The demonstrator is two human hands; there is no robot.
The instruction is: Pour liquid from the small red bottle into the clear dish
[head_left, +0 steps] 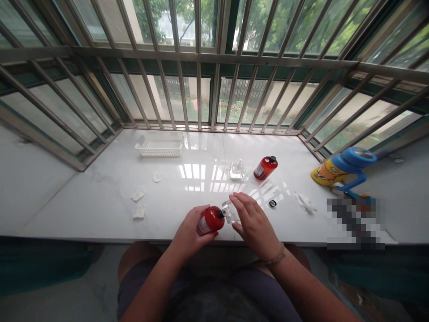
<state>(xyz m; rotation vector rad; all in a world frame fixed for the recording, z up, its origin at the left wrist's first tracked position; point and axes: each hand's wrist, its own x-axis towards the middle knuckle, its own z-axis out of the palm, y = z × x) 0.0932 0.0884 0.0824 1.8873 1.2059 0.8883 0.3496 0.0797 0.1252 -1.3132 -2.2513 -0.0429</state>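
My left hand (189, 232) is wrapped round a small red bottle (209, 219), tipped on its side with its open mouth pointing right. That mouth meets a small clear glass container (228, 211), which my right hand (253, 223) holds with its fingers curled round it. Both hands are above the near edge of the white marble sill (100, 210). A black cap (272, 203) lies on the sill just right of my right hand.
A second red bottle (266, 167) lies capped farther back, beside a clear glass bottle (237, 169). A white plastic basket (160, 144) stands at the back left. White wads (139, 194) lie left, a crumpled tissue (304, 202) right. A blue-and-yellow kids' bottle (342, 169) lies at the right.
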